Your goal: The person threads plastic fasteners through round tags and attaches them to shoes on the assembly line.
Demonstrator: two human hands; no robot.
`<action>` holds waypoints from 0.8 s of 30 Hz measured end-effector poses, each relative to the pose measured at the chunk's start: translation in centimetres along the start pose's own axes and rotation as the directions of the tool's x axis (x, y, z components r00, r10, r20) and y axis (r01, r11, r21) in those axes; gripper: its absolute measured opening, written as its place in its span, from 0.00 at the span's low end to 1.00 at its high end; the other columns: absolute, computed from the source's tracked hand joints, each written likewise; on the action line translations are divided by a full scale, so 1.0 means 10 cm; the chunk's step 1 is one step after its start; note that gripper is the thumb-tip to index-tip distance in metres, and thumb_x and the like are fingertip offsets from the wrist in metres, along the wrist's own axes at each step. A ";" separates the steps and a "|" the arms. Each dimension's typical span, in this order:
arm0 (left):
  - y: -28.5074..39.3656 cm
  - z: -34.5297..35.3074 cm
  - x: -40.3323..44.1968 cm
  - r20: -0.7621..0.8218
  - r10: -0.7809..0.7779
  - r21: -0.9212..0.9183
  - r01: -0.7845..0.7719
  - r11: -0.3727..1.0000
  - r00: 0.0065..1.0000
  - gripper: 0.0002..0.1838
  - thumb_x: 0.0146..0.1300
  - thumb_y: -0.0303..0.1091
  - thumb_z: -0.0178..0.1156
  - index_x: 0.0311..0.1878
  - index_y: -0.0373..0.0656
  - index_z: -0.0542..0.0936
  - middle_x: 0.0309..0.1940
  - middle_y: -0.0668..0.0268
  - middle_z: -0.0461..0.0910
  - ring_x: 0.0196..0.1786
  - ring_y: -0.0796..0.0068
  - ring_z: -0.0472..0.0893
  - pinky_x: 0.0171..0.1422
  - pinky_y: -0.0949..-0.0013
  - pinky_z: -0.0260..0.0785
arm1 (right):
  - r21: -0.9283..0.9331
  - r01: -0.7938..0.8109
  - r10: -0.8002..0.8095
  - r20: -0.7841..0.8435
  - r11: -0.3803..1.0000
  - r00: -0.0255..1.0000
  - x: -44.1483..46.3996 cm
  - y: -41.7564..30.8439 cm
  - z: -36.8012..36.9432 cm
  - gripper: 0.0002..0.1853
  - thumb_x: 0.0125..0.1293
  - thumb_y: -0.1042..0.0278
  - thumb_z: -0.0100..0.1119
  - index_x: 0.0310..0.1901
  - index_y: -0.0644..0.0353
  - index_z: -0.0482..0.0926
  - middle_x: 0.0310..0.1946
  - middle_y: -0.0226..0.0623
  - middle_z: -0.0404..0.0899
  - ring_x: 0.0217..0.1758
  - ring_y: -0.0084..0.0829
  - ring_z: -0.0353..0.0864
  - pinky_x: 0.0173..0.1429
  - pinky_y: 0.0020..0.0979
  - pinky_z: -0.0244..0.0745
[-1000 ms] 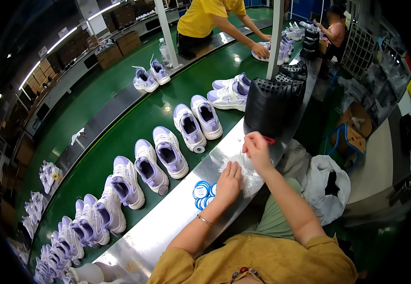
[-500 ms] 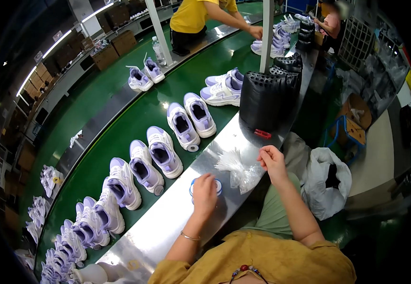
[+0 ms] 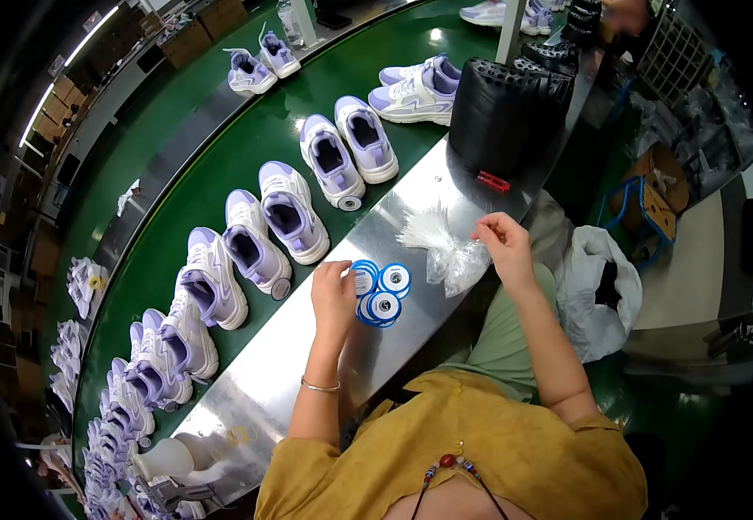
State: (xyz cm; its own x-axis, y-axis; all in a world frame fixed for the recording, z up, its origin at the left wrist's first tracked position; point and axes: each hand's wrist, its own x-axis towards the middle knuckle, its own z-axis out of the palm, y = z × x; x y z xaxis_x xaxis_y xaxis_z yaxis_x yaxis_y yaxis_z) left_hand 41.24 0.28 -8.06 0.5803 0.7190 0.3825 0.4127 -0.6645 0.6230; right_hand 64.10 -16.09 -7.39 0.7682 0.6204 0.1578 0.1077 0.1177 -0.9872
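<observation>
Several round white tags with blue rims lie in overlapping piles on the metal ledge. My left hand is at their left edge, fingers curled together; whatever they hold is hidden. To the right of the tags is a bundle of clear thin plastic strips, bunched in the middle. Beside its right end my right hand is closed in a pinch, and anything between the fingertips is too small to make out. White and lilac sneakers stand in a row on the green belt; round tags show at some heels.
A black bin-like holder stands on the ledge, with a red-handled tool in front. A white plastic bag hangs open at my right. A whitish container is at the lower left. More sneakers sit across the belt.
My left hand has moved left off the round tags, uncovering them. My right hand stays pinched near the plastic strips. The view has tilted down, and the co-worker in yellow is out of sight.
</observation>
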 end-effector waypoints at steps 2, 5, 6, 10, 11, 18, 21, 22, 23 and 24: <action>0.12 0.08 0.07 0.038 0.104 0.064 -0.106 0.992 0.994 0.09 0.51 0.24 0.61 0.38 0.36 0.78 0.36 0.55 0.76 0.41 0.55 0.74 0.46 0.61 0.67 | -0.120 0.031 -0.030 0.012 0.992 0.999 0.01 -0.02 0.00 0.03 0.60 0.75 0.57 0.33 0.64 0.76 0.25 0.29 0.76 0.23 0.16 0.66 0.28 0.20 0.61; 0.26 0.28 0.09 0.223 0.184 0.230 -0.236 0.944 0.957 0.17 0.45 0.34 0.68 0.39 0.38 0.80 0.38 0.58 0.76 0.43 0.58 0.73 0.45 0.59 0.64 | -0.268 0.126 -0.119 0.042 0.955 0.992 -0.02 -0.12 0.07 0.02 0.59 0.76 0.59 0.31 0.64 0.76 0.25 0.26 0.70 0.23 0.17 0.63 0.28 0.20 0.59; 0.29 0.34 0.08 0.253 0.175 0.257 -0.240 0.936 0.952 0.18 0.44 0.36 0.69 0.38 0.39 0.80 0.37 0.58 0.75 0.43 0.57 0.72 0.46 0.59 0.63 | -0.294 0.188 -0.178 0.059 0.937 0.982 -0.02 -0.16 0.10 0.02 0.58 0.77 0.59 0.31 0.63 0.76 0.24 0.23 0.66 0.24 0.15 0.59 0.28 0.19 0.56; 0.33 0.41 0.17 0.332 0.174 0.302 -0.279 0.911 0.927 0.18 0.42 0.37 0.69 0.35 0.38 0.78 0.36 0.58 0.73 0.43 0.58 0.71 0.45 0.59 0.62 | -0.282 0.231 -0.221 0.068 0.931 0.973 0.01 -0.10 0.08 0.01 0.57 0.77 0.60 0.31 0.63 0.77 0.26 0.25 0.67 0.25 0.15 0.59 0.28 0.19 0.55; 0.32 0.42 0.19 0.322 0.181 0.306 -0.283 0.909 0.929 0.18 0.42 0.37 0.69 0.35 0.38 0.78 0.36 0.58 0.73 0.43 0.58 0.71 0.45 0.59 0.62 | -0.265 0.183 -0.174 0.055 0.947 0.983 0.02 -0.11 0.06 0.02 0.57 0.77 0.60 0.31 0.63 0.77 0.26 0.25 0.67 0.25 0.15 0.59 0.28 0.19 0.55; 0.36 0.40 0.32 0.395 -0.009 0.012 0.004 1.000 0.919 0.13 0.48 0.32 0.65 0.35 0.37 0.76 0.32 0.52 0.77 0.38 0.52 0.76 0.42 0.58 0.69 | -0.192 0.089 -0.082 0.043 0.977 0.996 0.08 0.03 0.03 0.03 0.57 0.76 0.60 0.31 0.65 0.77 0.24 0.28 0.71 0.22 0.16 0.63 0.27 0.21 0.60; 0.41 0.34 0.36 0.419 -0.136 -0.002 0.151 0.989 0.898 0.11 0.51 0.31 0.62 0.35 0.36 0.76 0.30 0.51 0.78 0.36 0.51 0.78 0.42 0.58 0.70 | -0.148 0.046 -0.039 0.049 0.988 0.998 0.07 0.02 0.02 0.04 0.59 0.75 0.59 0.32 0.66 0.77 0.24 0.27 0.73 0.23 0.15 0.66 0.28 0.20 0.62; 0.41 0.34 0.36 0.419 -0.162 0.027 0.166 0.986 0.893 0.10 0.52 0.32 0.62 0.35 0.36 0.76 0.29 0.51 0.78 0.35 0.51 0.78 0.41 0.57 0.70 | -0.147 0.046 -0.040 0.045 0.988 0.998 0.07 0.02 0.03 0.04 0.59 0.75 0.59 0.32 0.66 0.77 0.24 0.27 0.73 0.23 0.15 0.66 0.28 0.20 0.62; 0.41 0.34 0.37 0.419 -0.187 0.056 0.181 0.982 0.888 0.10 0.53 0.33 0.62 0.34 0.37 0.76 0.27 0.52 0.79 0.34 0.51 0.78 0.40 0.57 0.70 | -0.129 0.034 -0.026 0.062 0.991 0.998 0.08 0.01 0.04 0.04 0.59 0.74 0.59 0.33 0.66 0.77 0.24 0.27 0.74 0.24 0.15 0.67 0.29 0.20 0.63; 0.41 0.34 0.37 0.423 -0.185 0.056 0.178 0.982 0.887 0.10 0.53 0.33 0.62 0.34 0.37 0.76 0.27 0.52 0.79 0.34 0.51 0.78 0.40 0.57 0.70 | -0.113 0.021 -0.012 0.079 0.993 0.997 0.08 0.01 0.05 0.05 0.60 0.74 0.58 0.34 0.67 0.77 0.24 0.27 0.75 0.25 0.15 0.69 0.29 0.20 0.64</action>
State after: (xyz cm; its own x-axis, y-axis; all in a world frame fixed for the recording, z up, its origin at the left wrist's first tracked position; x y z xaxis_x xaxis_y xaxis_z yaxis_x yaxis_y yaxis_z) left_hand 47.46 -0.49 -6.40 0.7356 0.6743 -0.0643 0.5480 -0.5366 0.6417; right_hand 64.45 -15.20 -7.30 0.7145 0.6784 0.1712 0.1945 0.0424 -0.9800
